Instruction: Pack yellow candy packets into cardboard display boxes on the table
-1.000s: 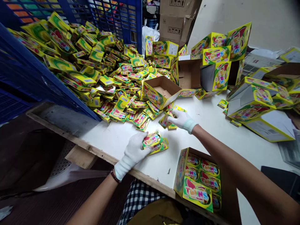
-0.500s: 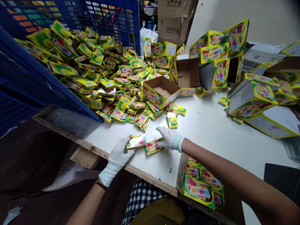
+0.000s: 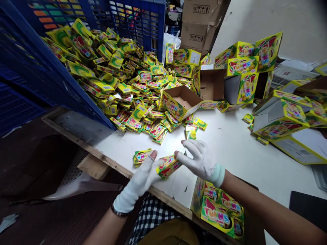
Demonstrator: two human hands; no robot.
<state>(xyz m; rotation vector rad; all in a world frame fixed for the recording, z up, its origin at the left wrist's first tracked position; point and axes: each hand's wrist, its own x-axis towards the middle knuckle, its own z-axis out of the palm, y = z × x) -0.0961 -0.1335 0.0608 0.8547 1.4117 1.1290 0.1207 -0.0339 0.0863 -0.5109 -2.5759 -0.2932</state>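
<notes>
My left hand [image 3: 144, 177], in a white glove with a bare thumb tip, has its fingers at the left end of small yellow-green TWINS boxes [image 3: 168, 166]. They look like a tilted stack of two. The thumb sticks up, and the fingers under the boxes are partly hidden. At the other end, the thumb tip of my gloved right hand [image 3: 199, 158] touches the top corner, its fingers spread. A few more small boxes [image 3: 142, 156] lie behind my left thumb. By my right forearm, a display carton [image 3: 197, 195] at the table edge holds several upright TWINS packs [image 3: 216, 214].
A large heap of small boxes [image 3: 122, 75] spills from a tipped blue crate [image 3: 84, 98] onto the white table [image 3: 224, 139]. An open carton [image 3: 176, 105] sits on the heap's edge. Several cartons [image 3: 242, 64] are stacked behind, others [image 3: 283, 119] at right.
Both hands have come together around the small boxes, which are now tilted up. My left hand has let go of the boxes at left and moved right. The view has shifted slightly.
</notes>
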